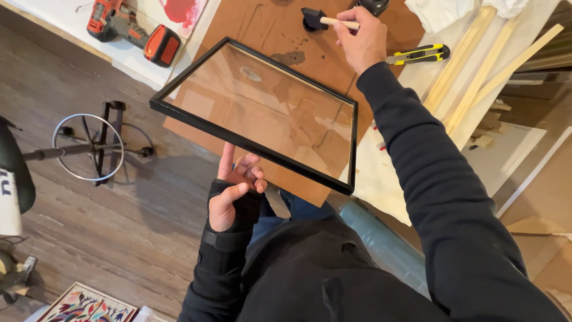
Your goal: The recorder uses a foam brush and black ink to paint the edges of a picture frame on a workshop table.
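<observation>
Head view, left hand [233, 192] gripping black picture frame [256, 113] edge, right hand [359, 37] clasping foam brush [325, 21] handle

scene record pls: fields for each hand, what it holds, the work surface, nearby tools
left hand: left hand grips the near edge of the black picture frame, holding it tilted over the bench
right hand: right hand holds a foam brush by its wooden handle
brush position: black foam tip down on the brown board, beyond the frame
frame: rectangular, glazed, board visible through it
nearby tools: yellow utility knife right of the hand; red cordless drill on the white bench
other: wooden strips at right; wood floor below
</observation>
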